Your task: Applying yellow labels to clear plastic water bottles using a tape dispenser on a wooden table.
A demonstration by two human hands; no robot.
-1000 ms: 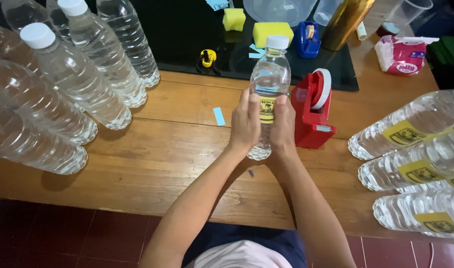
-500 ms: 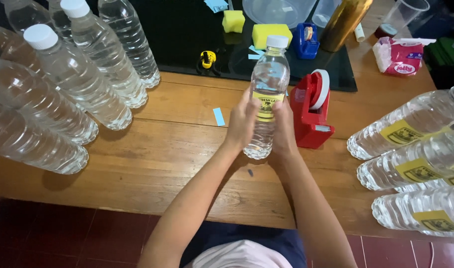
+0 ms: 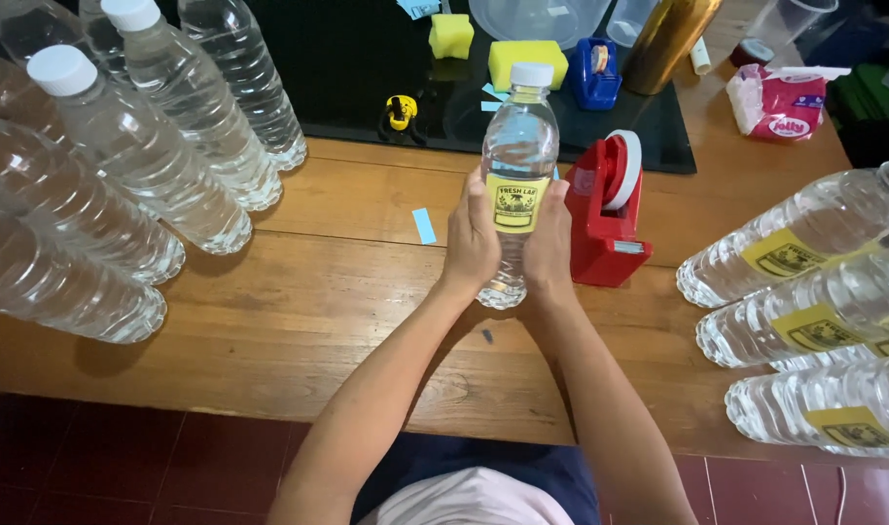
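Head | both hands' fingers clasp ribbed clear plastic bottle | yellow label

Single head-worn view, steeply down and close over the wooden table.

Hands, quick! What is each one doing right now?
Left hand: closed around the left side of the clear water bottle with the yellow label.
Right hand: closed around the right side of the same bottle.

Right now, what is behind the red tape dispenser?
Behind the red tape dispenser lies a black mat carrying a blue dispenser and yellow sponge. The mat directly behind it is covered.
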